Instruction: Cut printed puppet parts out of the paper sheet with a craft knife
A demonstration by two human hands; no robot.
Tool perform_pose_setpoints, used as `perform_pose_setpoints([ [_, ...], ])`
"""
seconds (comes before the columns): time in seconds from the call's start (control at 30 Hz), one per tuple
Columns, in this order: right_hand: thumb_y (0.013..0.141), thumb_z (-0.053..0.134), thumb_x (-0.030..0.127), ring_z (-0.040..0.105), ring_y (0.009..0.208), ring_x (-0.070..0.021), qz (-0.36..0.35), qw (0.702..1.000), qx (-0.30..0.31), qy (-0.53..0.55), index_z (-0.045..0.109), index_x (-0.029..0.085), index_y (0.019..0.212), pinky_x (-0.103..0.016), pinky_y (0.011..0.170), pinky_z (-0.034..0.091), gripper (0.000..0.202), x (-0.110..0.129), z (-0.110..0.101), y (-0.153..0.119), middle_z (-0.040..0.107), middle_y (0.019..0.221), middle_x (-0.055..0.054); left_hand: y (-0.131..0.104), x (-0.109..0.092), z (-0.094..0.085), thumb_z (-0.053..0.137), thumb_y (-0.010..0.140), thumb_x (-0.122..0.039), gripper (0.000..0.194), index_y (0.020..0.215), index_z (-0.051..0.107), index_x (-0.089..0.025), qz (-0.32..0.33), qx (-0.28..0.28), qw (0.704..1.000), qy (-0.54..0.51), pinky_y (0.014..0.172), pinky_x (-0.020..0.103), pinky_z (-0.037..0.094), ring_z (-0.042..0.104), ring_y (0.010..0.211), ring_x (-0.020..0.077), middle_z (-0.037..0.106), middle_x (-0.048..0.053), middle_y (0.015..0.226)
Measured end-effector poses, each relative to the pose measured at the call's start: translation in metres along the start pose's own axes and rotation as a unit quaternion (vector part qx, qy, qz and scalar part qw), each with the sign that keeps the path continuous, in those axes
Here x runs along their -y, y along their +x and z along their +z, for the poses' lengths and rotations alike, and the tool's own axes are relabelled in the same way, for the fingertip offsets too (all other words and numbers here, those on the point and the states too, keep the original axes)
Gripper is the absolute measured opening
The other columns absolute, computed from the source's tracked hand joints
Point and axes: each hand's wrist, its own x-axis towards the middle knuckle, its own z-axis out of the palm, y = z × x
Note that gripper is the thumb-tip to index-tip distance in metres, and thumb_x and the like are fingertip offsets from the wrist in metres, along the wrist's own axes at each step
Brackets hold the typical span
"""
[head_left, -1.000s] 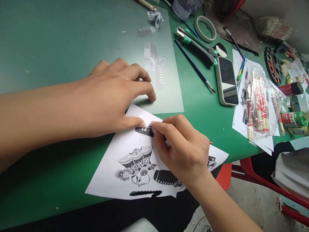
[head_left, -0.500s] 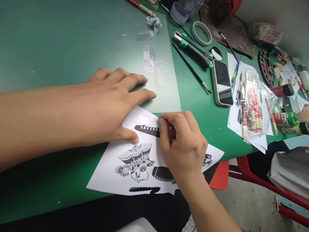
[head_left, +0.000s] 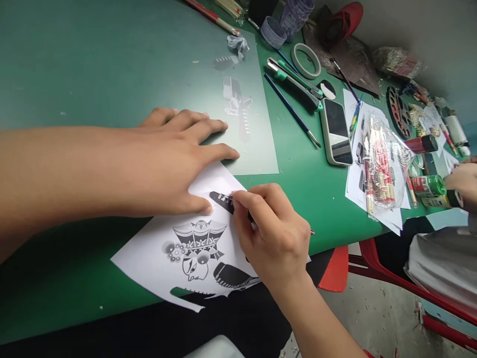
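Note:
A white sheet [head_left: 149, 251] printed with black figures lies at the table's front edge, with cut-out gaps along its lower side. My left hand [head_left: 186, 149] is spread flat, its thumb on the sheet and its fingers over a translucent sheet [head_left: 261, 149] with pale printed shapes. My right hand [head_left: 274, 223] is closed in a pinch over a dark, comb-edged printed shape [head_left: 222, 200]. A thin tool is mostly hidden in its fingers; only a small reddish end [head_left: 312, 232] shows beyond the knuckles.
Right of the translucent sheet lie a paintbrush [head_left: 292, 110], a cutter knife [head_left: 294, 84], a tape roll [head_left: 306, 60] and a phone [head_left: 336, 132]. Farther right are bagged brushes [head_left: 382, 166], paint bottles [head_left: 428, 185] and another person's hand [head_left: 464, 179].
The printed sheet has turned and shifted left, its lower strip now bent out. My right hand has moved slightly left and down along the shape. My left hand has stayed nearly still.

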Motion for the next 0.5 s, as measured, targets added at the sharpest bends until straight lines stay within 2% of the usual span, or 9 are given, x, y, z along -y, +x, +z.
perform_pose_setpoints([
  [0.13,0.09,0.061,0.007,0.049,0.054,-0.008,-0.001,1.0,-0.007,-0.002,0.076,0.013,0.088,-0.024,0.048,0.038,0.016,0.003,0.002,-0.001,0.068,0.077,-0.005,0.003,-0.002,0.002,0.041,0.085,-0.073,0.071,0.148,0.04,-0.04,-0.009,-0.014,1.0,0.003,0.118,0.068,0.018,0.027,0.151,0.0412,0.029,0.004,0.164],
  [0.33,0.092,0.059,0.009,0.051,0.055,-0.0079,-0.008,1.0,-0.009,-0.001,0.075,0.015,0.088,-0.023,0.05,0.04,0.018,0.002,0.003,-0.004,0.068,0.077,-0.004,0.009,-0.002,0.008,0.039,0.081,-0.078,0.075,0.145,0.045,-0.04,-0.017,-0.036,0.999,0.026,0.115,0.068,0.022,0.032,0.144,0.0487,0.032,0.0,0.158],
  [0.5,0.092,0.061,0.008,0.056,0.057,-0.0091,-0.024,1.0,-0.014,-0.007,0.076,0.014,0.09,-0.023,0.049,0.041,0.016,0.001,0.003,-0.004,0.068,0.076,-0.005,0.01,-0.005,0.006,0.04,0.08,-0.077,0.074,0.144,0.044,-0.041,-0.035,-0.017,0.999,0.027,0.116,0.066,0.021,0.03,0.146,0.0457,0.031,-0.001,0.159],
])
